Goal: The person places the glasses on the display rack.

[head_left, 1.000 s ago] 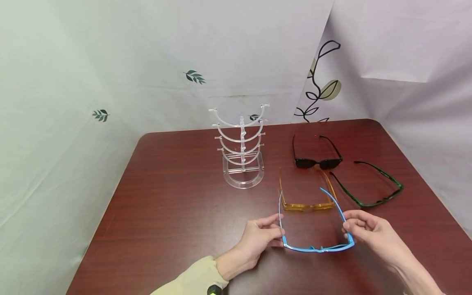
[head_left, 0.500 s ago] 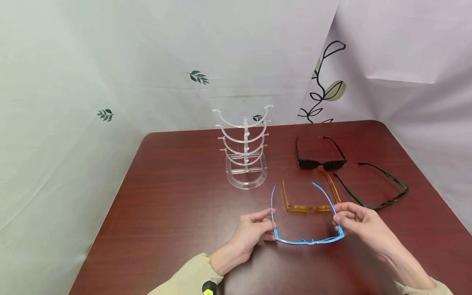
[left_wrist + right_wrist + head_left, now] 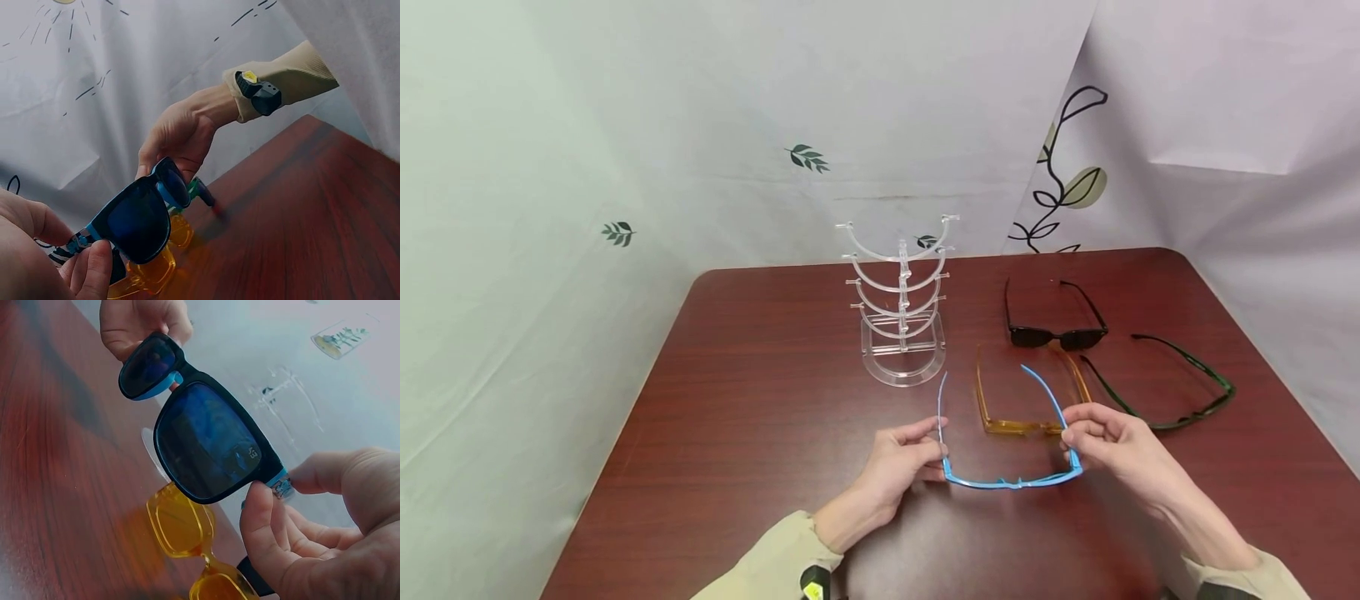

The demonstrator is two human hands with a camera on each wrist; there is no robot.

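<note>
Head view: we hold the blue glasses (image 3: 1013, 483) above the near table (image 3: 737, 400), left hand (image 3: 895, 462) and right hand (image 3: 1118, 446) each pinching a temple (image 3: 940, 406). Beyond lie the orange pair (image 3: 1011, 427), then the black pair (image 3: 1057, 337); the green pair (image 3: 1208, 408) is right, the rack (image 3: 904, 304) farther left.

Your head view looks forward and down over the table (image 3: 737, 375) from above; your left-wrist view, close and tilted, faces your right hand (image 3: 180, 139) near mid-frame; your right-wrist view, also close, faces your left hand (image 3: 142, 325), upper left; all three share the blue glasses (image 3: 139, 224).
</note>
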